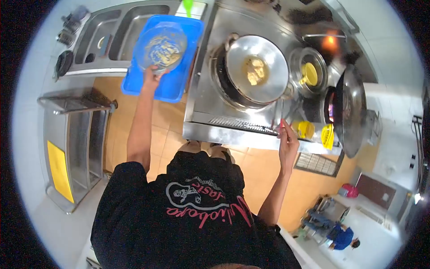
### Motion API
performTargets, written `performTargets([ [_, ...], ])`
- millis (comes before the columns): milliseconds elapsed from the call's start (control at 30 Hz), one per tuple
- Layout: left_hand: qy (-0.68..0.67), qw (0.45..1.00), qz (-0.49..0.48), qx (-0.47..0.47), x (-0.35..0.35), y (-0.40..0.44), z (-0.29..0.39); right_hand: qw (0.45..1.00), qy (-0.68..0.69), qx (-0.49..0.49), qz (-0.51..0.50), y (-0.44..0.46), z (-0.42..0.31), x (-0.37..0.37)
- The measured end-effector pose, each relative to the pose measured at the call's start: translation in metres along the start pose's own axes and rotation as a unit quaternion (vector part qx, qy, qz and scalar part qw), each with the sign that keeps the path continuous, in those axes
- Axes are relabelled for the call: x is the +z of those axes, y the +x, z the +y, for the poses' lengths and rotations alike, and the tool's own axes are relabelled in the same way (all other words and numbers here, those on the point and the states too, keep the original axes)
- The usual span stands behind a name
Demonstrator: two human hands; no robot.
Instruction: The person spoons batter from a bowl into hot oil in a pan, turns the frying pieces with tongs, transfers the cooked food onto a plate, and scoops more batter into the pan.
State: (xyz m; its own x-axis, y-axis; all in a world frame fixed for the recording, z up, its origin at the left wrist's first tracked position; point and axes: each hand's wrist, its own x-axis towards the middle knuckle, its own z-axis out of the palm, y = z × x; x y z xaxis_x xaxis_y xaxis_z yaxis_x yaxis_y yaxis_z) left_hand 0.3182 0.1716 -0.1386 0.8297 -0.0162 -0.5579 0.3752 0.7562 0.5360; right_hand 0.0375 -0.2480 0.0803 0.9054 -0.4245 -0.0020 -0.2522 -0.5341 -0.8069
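Observation:
A clear bowl (163,47) smeared with pale batter is over the blue tray (172,92) at the upper left. The fingers of my left hand (154,77) grip its near rim. On the steel stove to the right, a wide wok (273,58) holds several pale battered pieces (255,71) in a little oil. My right hand (288,138) is closed at the stove's front edge, with its fingers around a small red-tipped thing (282,122) that looks like a utensil handle. Just right of that hand stands a yellow container (305,130).
A steel pot (320,60) with a yellow scoop (309,74) stands right of the wok. Beyond it, a large dark pan (354,112) is tilted on edge. Sinks (134,29) lie upper left, a steel rack (80,134) at left. A person in blue (342,237) is at lower right.

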Motion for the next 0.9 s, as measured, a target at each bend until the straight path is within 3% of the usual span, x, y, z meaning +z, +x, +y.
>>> performTargets([
  [133,-0.016,1.000,-0.006,-0.012,-0.011,0.002,0.002,0.991,-0.095,0.081,0.047,0.002,0.059,-0.015],
  [267,-0.100,0.987,0.041,-0.120,-0.019,0.013,0.009,0.964,-0.229,-0.009,0.135,0.002,0.134,-0.023],
  [333,-0.107,0.982,0.046,-0.148,-0.026,0.019,0.013,0.961,-0.236,0.002,0.144,0.000,0.149,-0.029],
  [367,0.256,0.961,-0.072,0.077,-0.039,0.018,0.004,0.951,-0.269,-0.020,0.151,0.001,0.161,-0.031],
  [400,0.580,0.748,-0.155,0.282,-0.057,0.019,0.000,0.942,-0.294,-0.050,0.154,0.008,0.175,-0.028],
  [433,0.619,0.686,-0.114,0.365,-0.061,0.018,-0.002,0.947,-0.286,-0.039,0.142,0.015,0.186,-0.026],
  [467,0.543,0.768,-0.082,0.329,-0.051,0.013,-0.001,0.951,-0.280,-0.029,0.129,0.022,0.197,-0.025],
  [500,0.377,0.891,-0.041,0.251,-0.038,0.006,0.000,0.942,-0.312,-0.015,0.122,0.026,0.215,-0.022],
  [533,0.196,0.966,0.029,0.165,-0.020,-0.004,0.002,0.929,-0.350,0.001,0.116,0.029,0.230,-0.020],
  [600,0.115,0.983,0.102,0.104,0.013,-0.032,0.013,0.919,-0.380,0.028,0.103,0.034,0.237,-0.014],
  [700,0.133,0.977,0.127,0.104,0.031,-0.050,0.015,0.920,-0.380,0.069,0.065,0.037,0.246,-0.013],
  [900,0.130,0.974,0.109,0.151,0.010,-0.023,0.008,0.922,-0.372,0.103,0.044,0.035,0.262,-0.006],
])
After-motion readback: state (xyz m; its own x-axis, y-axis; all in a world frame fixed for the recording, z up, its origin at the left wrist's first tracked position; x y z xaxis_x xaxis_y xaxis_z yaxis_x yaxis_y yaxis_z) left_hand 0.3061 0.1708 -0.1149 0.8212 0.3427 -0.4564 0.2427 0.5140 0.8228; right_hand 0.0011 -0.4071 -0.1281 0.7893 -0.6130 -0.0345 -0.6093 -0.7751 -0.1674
